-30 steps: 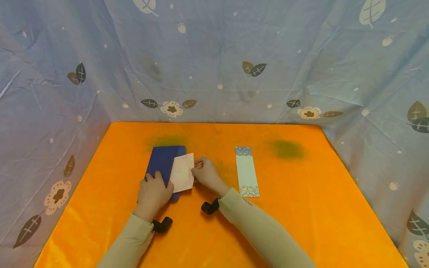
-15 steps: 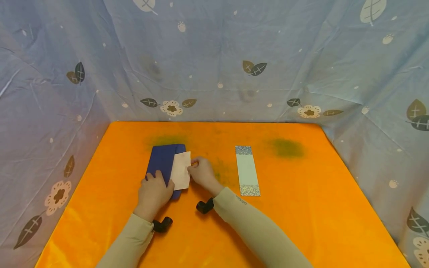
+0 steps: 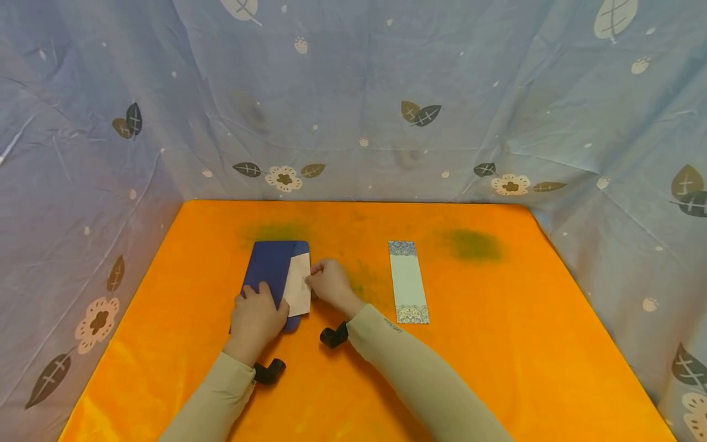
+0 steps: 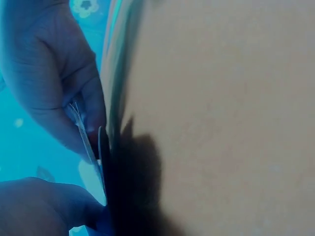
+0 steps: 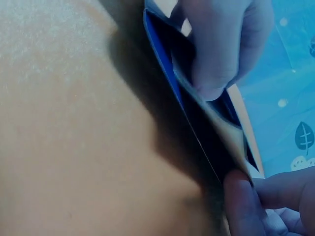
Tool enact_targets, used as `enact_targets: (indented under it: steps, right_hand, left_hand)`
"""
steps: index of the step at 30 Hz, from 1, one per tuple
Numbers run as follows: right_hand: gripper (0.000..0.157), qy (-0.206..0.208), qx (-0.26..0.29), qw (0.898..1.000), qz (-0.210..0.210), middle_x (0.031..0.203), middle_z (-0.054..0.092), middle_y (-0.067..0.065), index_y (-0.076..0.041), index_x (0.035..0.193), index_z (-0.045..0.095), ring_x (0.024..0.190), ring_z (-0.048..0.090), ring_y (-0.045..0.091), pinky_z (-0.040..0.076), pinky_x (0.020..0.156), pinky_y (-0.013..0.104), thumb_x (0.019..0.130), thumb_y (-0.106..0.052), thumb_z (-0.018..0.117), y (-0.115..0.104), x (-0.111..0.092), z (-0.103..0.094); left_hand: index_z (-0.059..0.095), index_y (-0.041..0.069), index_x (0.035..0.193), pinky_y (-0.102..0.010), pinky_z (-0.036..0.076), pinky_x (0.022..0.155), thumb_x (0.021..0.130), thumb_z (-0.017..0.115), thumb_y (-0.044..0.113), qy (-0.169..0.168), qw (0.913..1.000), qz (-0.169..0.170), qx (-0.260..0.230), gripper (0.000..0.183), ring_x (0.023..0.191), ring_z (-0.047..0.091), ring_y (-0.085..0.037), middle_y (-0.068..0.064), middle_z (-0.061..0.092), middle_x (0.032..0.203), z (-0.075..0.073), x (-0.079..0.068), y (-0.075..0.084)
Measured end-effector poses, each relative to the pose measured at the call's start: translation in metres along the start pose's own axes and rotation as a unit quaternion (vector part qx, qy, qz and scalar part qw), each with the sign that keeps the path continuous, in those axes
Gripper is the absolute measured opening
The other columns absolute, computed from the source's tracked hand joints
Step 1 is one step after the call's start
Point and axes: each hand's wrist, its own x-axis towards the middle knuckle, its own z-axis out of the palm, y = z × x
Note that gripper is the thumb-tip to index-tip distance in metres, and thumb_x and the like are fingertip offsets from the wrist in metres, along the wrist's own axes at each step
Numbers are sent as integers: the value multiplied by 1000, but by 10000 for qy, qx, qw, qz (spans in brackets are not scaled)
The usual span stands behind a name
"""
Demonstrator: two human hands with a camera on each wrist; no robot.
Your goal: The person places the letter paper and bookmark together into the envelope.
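Note:
A blue envelope (image 3: 269, 264) lies at left-centre on the orange table in the head view, its opening towards the right. Partly inside it is a sheet of white paper (image 3: 298, 286), whose right portion stands out over the blue flap. My left hand (image 3: 255, 320) holds the envelope near its lower end, fingers spread across it and thumb by the opening. With thumb and fingers, my right hand (image 3: 333, 285) pinches the paper's right edge. Seen from the right wrist, the envelope's walls (image 5: 167, 59) gape around the paper (image 5: 226, 132), and my left thumb (image 5: 211, 73) reaches the opening.
To the right lies a pale green strip (image 3: 409, 282) with patterned ends. The orange tabletop (image 3: 486, 344) is bordered by blue-grey leaf-print cloth (image 3: 353, 123) at the back and sides. Black wrist-worn pieces (image 3: 334, 335) jut from both sleeves.
My right hand has moved left, and the white paper has slid further into the envelope, so less of it shows. My left hand stays on the envelope.

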Motion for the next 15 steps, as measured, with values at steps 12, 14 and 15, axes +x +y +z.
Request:
enact_targets:
  steps: [12,14,15]
  right_hand:
    - [9,172,282,9989,322,78,62,8,-3,92,60,61,64,20,54,59,30,90,-9,67,2,10,16]
    - [10,204,262,9988,353,77,63,8,-4,91,61,60,64,20,54,58,30,90,-11,68,1,11,17]
    - [10,204,254,9988,369,76,63,8,-4,90,61,59,64,20,54,58,30,89,-11,68,0,11,18]
  left_hand:
    - [42,-18,131,-65,45,82,94,53,37,-15,9999,20,-113,67,105,46,-61,-46,41,123,-6,-1,0]
    - [41,-19,131,-64,44,83,94,52,37,-30,9999,32,-120,68,106,46,-61,-46,41,123,-6,-2,0]
    - [41,-19,131,-64,44,84,94,52,37,-29,9999,39,-126,68,106,46,-61,-46,41,124,-6,-2,0]
